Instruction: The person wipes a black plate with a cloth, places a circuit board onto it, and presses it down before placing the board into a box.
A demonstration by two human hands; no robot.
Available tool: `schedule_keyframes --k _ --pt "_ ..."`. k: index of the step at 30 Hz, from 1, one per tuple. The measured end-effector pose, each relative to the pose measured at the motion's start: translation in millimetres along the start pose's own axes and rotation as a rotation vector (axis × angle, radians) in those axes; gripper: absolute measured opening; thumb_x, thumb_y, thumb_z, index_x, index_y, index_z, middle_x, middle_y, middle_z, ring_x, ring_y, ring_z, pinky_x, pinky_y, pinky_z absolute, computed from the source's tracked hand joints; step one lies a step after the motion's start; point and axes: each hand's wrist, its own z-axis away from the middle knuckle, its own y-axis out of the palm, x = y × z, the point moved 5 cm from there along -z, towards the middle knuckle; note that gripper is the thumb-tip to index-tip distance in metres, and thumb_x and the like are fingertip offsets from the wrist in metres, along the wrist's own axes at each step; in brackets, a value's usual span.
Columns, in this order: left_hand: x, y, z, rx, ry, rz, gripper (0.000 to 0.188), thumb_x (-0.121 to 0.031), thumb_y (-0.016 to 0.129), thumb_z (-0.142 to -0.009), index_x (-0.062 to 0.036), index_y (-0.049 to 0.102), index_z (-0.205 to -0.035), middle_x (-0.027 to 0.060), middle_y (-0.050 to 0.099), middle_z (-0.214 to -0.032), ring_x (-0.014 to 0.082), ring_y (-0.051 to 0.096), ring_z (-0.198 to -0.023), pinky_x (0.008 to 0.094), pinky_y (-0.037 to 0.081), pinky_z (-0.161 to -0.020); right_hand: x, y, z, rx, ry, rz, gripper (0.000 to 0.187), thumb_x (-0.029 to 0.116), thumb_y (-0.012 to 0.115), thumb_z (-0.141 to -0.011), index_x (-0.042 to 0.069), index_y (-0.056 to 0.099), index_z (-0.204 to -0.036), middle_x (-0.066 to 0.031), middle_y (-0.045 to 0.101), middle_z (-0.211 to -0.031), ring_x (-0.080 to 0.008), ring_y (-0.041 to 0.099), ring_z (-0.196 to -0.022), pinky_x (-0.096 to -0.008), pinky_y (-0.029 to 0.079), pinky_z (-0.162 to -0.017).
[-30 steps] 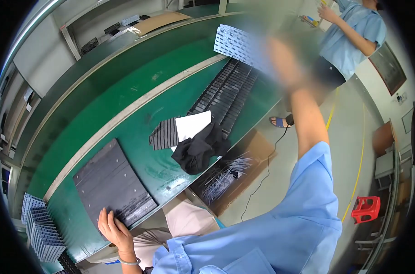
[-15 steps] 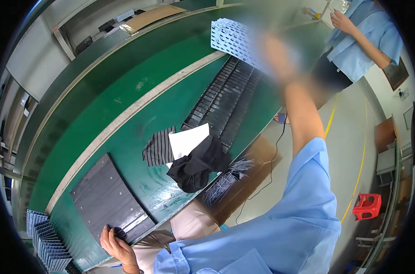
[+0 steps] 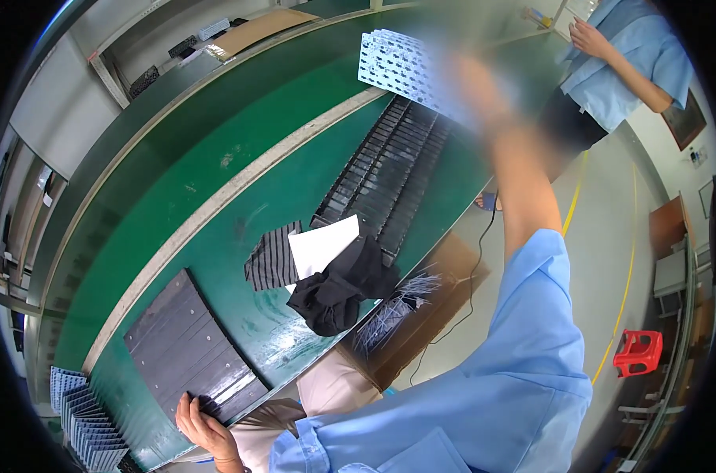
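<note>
At the near edge of the green table, my left hand [image 3: 203, 426] rests its fingers on the lower edge of a flat black board [image 3: 192, 343] with small pale dots. My right arm is stretched far out to the upper right. There my right hand [image 3: 475, 91] is smeared and its fingers do not show. It is beside a stack of pale blue panels [image 3: 393, 65] full of small holes; whether it grips them is hidden by the blur. Below that stack lies a long black slotted tray [image 3: 383, 169].
On the table are a crumpled black cloth [image 3: 330, 299], a white sheet [image 3: 324, 246] and a striped dark piece [image 3: 273, 258]. More blue panels [image 3: 94, 426] stand at lower left. A cardboard box [image 3: 429, 311] holds thin strips. Another person [image 3: 626, 59] stands at upper right; a red stool [image 3: 638, 353] is on the floor.
The whole view has shifted slightly. Both hands keep nearly the same places, the left at the black board and the right by the blue panels.
</note>
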Motion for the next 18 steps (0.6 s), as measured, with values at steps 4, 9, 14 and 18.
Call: schedule_keyframes --k 4,9,14,18 --pt "2.3 1.0 2.2 0.007 -0.013 0.003 0.030 -0.002 0.037 -0.080 0.0019 0.050 -0.107 0.0200 0.050 -0.115 0.0364 0.047 -0.104 0.0442 0.032 -0.093 6.3 -6.1 3.6 0.014 0.052 0.025 0.026 0.026 0.055 -0.082 0.011 0.060 -0.102 -0.0085 0.061 -0.099 -0.0289 0.057 -0.091 -0.0385 0.046 -0.077" --pt "2.4 2.2 1.5 0.017 -0.006 -0.009 0.030 -0.003 0.037 -0.080 0.0020 0.050 -0.108 0.0200 0.050 -0.115 0.0366 0.046 -0.104 0.0443 0.032 -0.093 3.7 -1.0 -1.2 0.064 0.127 -0.084 0.026 0.026 0.054 -0.082 0.011 0.060 -0.102 -0.0085 0.061 -0.100 -0.0286 0.057 -0.091 -0.0384 0.046 -0.078" --pt "6.3 3.3 3.3 -0.011 -0.010 -0.008 0.030 -0.006 0.038 -0.077 0.0010 0.052 -0.103 0.0193 0.051 -0.114 0.0365 0.047 -0.102 0.0456 0.033 -0.091 -5.4 18.6 -4.8 -0.017 -0.014 -0.064 0.026 0.025 0.054 -0.082 0.010 0.059 -0.102 -0.0079 0.060 -0.101 -0.0281 0.057 -0.092 -0.0383 0.046 -0.078" --pt "5.3 2.7 3.2 0.002 -0.005 -0.016 0.030 -0.005 0.037 -0.078 0.0014 0.051 -0.105 0.0195 0.051 -0.114 0.0365 0.047 -0.103 0.0453 0.033 -0.091 -2.7 18.3 -5.0 -0.025 -0.066 -0.043 0.025 0.025 0.054 -0.082 0.010 0.059 -0.102 -0.0078 0.059 -0.101 -0.0277 0.056 -0.093 -0.0386 0.047 -0.078"
